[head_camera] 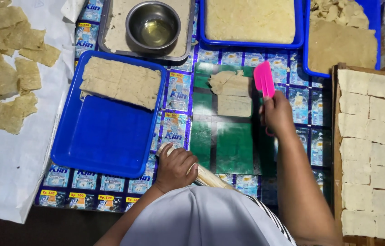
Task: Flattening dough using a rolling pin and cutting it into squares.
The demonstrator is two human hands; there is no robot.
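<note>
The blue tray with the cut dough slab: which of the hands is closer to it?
Left. The left hand grips a rolling pin right beside the blue tray, at its near right corner. The right hand holds a pink scraper well to the tray's right.

The light is soft and even, bright enough to see everything well. The shiny round metal bowl [152, 26] at 12 o'clock has a pale gleam on the liquid inside. The glossy printed plastic mat [181, 98] shines a little near the middle. Shadows are faint. At 7 o'clock the floor goes dark. The picture is sharp, with edges slightly bent.
</note>
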